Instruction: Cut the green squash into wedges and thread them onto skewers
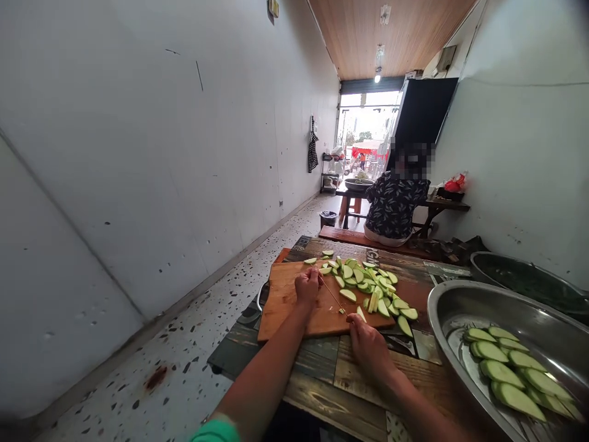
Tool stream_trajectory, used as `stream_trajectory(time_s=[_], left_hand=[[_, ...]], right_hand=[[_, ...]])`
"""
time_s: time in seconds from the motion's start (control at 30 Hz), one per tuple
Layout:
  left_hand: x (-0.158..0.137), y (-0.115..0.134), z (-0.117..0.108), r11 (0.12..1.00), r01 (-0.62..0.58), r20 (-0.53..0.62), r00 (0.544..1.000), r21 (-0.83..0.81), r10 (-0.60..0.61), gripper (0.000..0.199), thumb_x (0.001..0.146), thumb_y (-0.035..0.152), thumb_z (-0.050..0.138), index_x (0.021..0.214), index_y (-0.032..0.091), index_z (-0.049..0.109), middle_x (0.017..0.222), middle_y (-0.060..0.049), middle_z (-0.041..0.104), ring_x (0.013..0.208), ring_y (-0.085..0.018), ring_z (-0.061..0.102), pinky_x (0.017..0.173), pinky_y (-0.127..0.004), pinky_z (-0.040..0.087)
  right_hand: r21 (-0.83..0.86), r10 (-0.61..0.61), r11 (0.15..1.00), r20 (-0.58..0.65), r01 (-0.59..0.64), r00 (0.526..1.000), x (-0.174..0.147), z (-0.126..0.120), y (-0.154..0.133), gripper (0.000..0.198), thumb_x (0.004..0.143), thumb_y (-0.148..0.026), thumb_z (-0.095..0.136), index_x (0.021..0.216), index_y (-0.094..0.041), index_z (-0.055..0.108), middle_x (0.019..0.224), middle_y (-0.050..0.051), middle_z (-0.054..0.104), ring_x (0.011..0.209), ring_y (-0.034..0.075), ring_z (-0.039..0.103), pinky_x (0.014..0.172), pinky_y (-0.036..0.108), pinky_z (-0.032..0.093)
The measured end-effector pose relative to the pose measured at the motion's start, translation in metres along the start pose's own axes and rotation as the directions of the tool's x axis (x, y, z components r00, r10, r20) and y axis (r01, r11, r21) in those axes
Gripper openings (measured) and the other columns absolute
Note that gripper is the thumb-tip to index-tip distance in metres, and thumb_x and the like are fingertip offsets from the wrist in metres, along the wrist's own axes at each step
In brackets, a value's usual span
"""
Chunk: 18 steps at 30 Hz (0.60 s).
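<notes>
A thin wooden skewer (334, 296) runs slantwise between my two hands above the cutting board (289, 307). My left hand (308, 286) is closed around its far end, and my right hand (367, 339) pinches the near end. No slice shows on the stretch between them. Half-moon vegetable slices (348, 295) with green skin and pale flesh, looking like zucchini, lie heaped on the board's right side and spill onto the table. One slice (361, 315) lies just beside my right fingertips. At the right, a steel basin (444, 325) holds rows of skewered slices (510, 383).
A second large basin (529, 276) sits behind the first. Beyond the patterned wooden table (317, 362), a person (396, 205) sits on a red bench (338, 234), back to me. A white wall (184, 184) runs along the left, above a speckled floor (184, 362).
</notes>
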<state>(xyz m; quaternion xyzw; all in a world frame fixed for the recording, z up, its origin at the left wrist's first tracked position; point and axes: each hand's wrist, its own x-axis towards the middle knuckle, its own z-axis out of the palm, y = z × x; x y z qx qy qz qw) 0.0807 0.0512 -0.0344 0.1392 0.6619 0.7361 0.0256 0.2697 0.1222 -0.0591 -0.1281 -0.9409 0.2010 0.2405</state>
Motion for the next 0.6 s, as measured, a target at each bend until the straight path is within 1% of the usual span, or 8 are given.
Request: stream_trajectory(time_s=[0.1, 0.17, 0.2, 0.27, 0.33, 0.4, 0.47, 0.6], left_hand=[[-0.001, -0.003, -0.003, 0.993, -0.049, 0.023, 0.999, 0.108, 0.047, 0.042, 0.081, 0.052, 0.047, 0.056, 0.020, 0.058, 0.044, 0.000, 0.052, 0.045, -0.012, 0.050, 0.048, -0.022, 0.035], [-0.003, -0.004, -0.004, 0.985, -0.073, 0.045, 0.997, 0.154, 0.067, 0.041, 0.081, 0.049, 0.047, 0.055, 0.020, 0.058, 0.045, 0.000, 0.052, 0.045, -0.012, 0.049, 0.048, -0.022, 0.035], [-0.004, -0.004, -0.004, 0.979, -0.093, 0.082, 0.993, 0.179, 0.079, 0.040, 0.081, 0.048, 0.048, 0.055, 0.019, 0.058, 0.045, 0.000, 0.052, 0.046, -0.012, 0.049, 0.049, -0.022, 0.035], [-0.006, -0.004, -0.005, 0.964, -0.133, 0.157, 0.983, 0.229, 0.099, 0.039, 0.081, 0.046, 0.050, 0.054, 0.019, 0.059, 0.045, 0.000, 0.053, 0.048, -0.013, 0.051, 0.051, -0.022, 0.037], [-0.006, -0.003, -0.005, 0.950, -0.165, 0.188, 0.975, 0.266, 0.116, 0.040, 0.083, 0.044, 0.049, 0.055, 0.018, 0.060, 0.046, 0.000, 0.053, 0.050, -0.013, 0.052, 0.053, -0.022, 0.037], [-0.006, -0.001, -0.006, 0.942, -0.168, 0.140, 0.981, 0.289, 0.132, 0.043, 0.087, 0.044, 0.044, 0.057, 0.018, 0.062, 0.046, 0.000, 0.053, 0.050, -0.013, 0.052, 0.054, -0.023, 0.037], [-0.003, 0.000, -0.008, 0.928, -0.172, 0.046, 0.985, 0.330, 0.166, 0.042, 0.088, 0.041, 0.043, 0.061, 0.018, 0.064, 0.048, 0.000, 0.055, 0.050, -0.013, 0.053, 0.057, -0.023, 0.037], [0.002, 0.004, -0.012, 0.874, -0.222, -0.061, 0.960, 0.432, 0.274, 0.021, 0.081, 0.032, 0.055, 0.075, 0.017, 0.068, 0.064, -0.002, 0.065, 0.062, -0.014, 0.058, 0.064, -0.023, 0.039]], right_hand=[[0.014, 0.038, 0.999, 0.032, -0.038, 0.999, -0.002, -0.007, -0.005, 0.028, 0.092, -0.027, 0.035, 0.085, -0.019, 0.061, 0.076, 0.007, 0.070, 0.069, 0.020, 0.067, 0.062, 0.026, 0.046], [0.081, 0.076, 0.994, 0.043, -0.080, 0.996, -0.001, -0.011, -0.008, 0.022, 0.090, -0.030, 0.043, 0.089, -0.019, 0.062, 0.072, 0.004, 0.068, 0.068, 0.019, 0.066, 0.064, 0.026, 0.045], [0.130, 0.082, 0.988, 0.042, -0.087, 0.996, 0.000, -0.012, -0.008, 0.023, 0.090, -0.030, 0.044, 0.095, -0.018, 0.062, 0.070, 0.003, 0.068, 0.066, 0.018, 0.065, 0.065, 0.026, 0.045], [0.187, 0.071, 0.980, 0.026, -0.074, 0.997, 0.001, -0.013, -0.007, 0.025, 0.090, -0.031, 0.043, 0.102, -0.018, 0.062, 0.074, 0.004, 0.070, 0.068, 0.018, 0.066, 0.068, 0.026, 0.045], [0.203, 0.060, 0.978, -0.011, -0.057, 0.998, 0.002, -0.011, -0.006, 0.026, 0.091, -0.031, 0.041, 0.099, -0.018, 0.063, 0.084, 0.006, 0.072, 0.075, 0.019, 0.067, 0.071, 0.026, 0.046], [0.214, 0.099, 0.973, -0.046, -0.087, 0.994, 0.001, -0.009, -0.005, 0.026, 0.090, -0.030, 0.041, 0.092, -0.019, 0.064, 0.088, 0.008, 0.072, 0.078, 0.019, 0.067, 0.072, 0.027, 0.046], [0.248, 0.184, 0.954, -0.049, -0.166, 0.982, 0.001, -0.008, -0.004, 0.025, 0.089, -0.031, 0.043, 0.087, -0.019, 0.065, 0.082, 0.007, 0.071, 0.075, 0.019, 0.066, 0.070, 0.026, 0.045], [0.329, 0.319, 0.898, -0.033, -0.291, 0.947, 0.004, -0.007, 0.001, 0.023, 0.085, -0.029, 0.045, 0.088, -0.019, 0.065, 0.078, 0.005, 0.070, 0.071, 0.018, 0.065, 0.066, 0.026, 0.044]])
